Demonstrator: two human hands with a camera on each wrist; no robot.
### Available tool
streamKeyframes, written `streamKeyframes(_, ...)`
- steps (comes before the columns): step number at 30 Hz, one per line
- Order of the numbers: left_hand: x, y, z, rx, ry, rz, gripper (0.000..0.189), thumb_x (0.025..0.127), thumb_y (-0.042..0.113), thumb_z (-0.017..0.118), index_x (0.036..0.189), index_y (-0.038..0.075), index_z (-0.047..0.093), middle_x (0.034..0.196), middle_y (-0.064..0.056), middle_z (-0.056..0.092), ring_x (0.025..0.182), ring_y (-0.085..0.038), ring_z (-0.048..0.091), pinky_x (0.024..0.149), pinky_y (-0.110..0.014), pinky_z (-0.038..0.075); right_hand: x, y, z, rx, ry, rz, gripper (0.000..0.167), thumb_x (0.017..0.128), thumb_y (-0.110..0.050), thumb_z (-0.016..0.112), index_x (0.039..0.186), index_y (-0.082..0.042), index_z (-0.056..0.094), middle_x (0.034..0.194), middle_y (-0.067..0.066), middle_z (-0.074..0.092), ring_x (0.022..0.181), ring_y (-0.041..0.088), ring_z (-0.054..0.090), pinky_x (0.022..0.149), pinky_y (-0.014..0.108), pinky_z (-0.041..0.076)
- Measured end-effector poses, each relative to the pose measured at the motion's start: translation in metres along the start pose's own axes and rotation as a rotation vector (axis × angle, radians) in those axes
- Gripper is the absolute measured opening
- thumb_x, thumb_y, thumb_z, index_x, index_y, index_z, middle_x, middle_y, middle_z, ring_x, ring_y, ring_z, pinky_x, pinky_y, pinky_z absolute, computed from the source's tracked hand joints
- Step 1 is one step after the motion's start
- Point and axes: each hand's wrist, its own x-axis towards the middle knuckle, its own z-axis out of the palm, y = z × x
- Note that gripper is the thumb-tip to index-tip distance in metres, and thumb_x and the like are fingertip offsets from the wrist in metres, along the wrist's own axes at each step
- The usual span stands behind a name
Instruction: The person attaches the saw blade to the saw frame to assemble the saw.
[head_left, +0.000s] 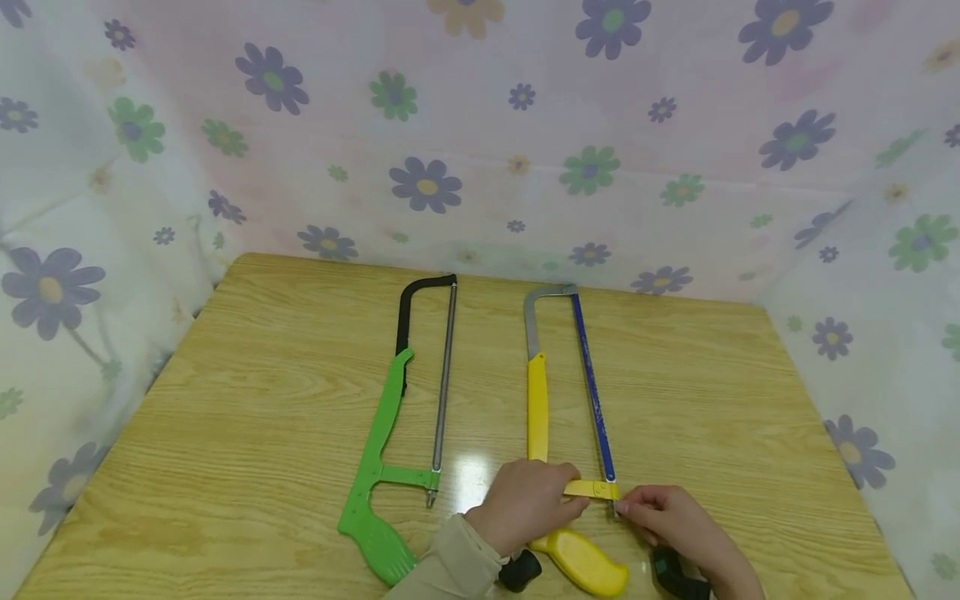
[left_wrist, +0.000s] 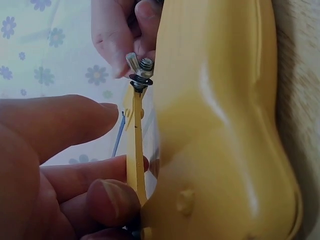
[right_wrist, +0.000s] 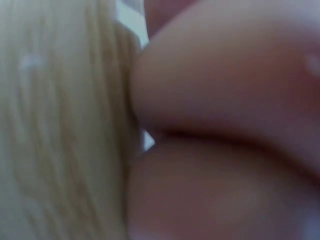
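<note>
A yellow-handled hacksaw point(head_left: 537, 408) with a grey front frame and a blue blade point(head_left: 592, 387) lies on the table. My left hand point(head_left: 528, 504) grips its frame near the yellow cross arm point(head_left: 592, 489); in the left wrist view its fingers point(left_wrist: 85, 177) curl about that arm, beside the yellow handle point(left_wrist: 220, 120). At the arm's end is a metal wing nut point(left_wrist: 140, 70) on a threaded bolt. My right hand point(head_left: 678, 525) pinches at this wing nut with thumb and fingertips. The right wrist view is blurred and filled by fingers point(right_wrist: 225, 100).
Left of the yellow saw lies a green-handled hacksaw point(head_left: 382, 417) with a black front frame and a grey blade. The wooden table point(head_left: 262, 375) is enclosed by flower-print cloth point(head_left: 480, 125) at the back and sides.
</note>
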Motion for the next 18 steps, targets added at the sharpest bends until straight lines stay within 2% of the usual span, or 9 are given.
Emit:
streamKeyframes(5,0.0,0.0012,-0.0004,0.001,-0.007,0.003,0.03,0.086,0.048,0.051,0.103,0.027,0.065,0.07,0.014,0.063,0.041,0.0,0.039,0.038,-0.018,0.03,-0.0007,-0.0026,0.0011,-0.034,0.008,0.017,0.043,0.088,-0.042,0.05,0.072,-0.003,0.058,0.052,-0.001,0.041,0.045,0.009,0.037,0.047,0.025,0.034)
streamKeyframes(18,0.0004,0.0012,-0.0012,0.004,-0.008,0.006,0.029,0.086,0.047,0.051,0.103,0.027,0.064,0.069,0.014,0.062,0.042,-0.001,0.041,0.038,-0.019,0.03,-0.0022,-0.0061,0.0019,-0.005,0.013,0.001,0.032,0.085,-0.037,0.058,0.088,-0.007,0.066,0.054,-0.001,0.043,0.046,0.008,0.039,0.046,0.025,0.037)
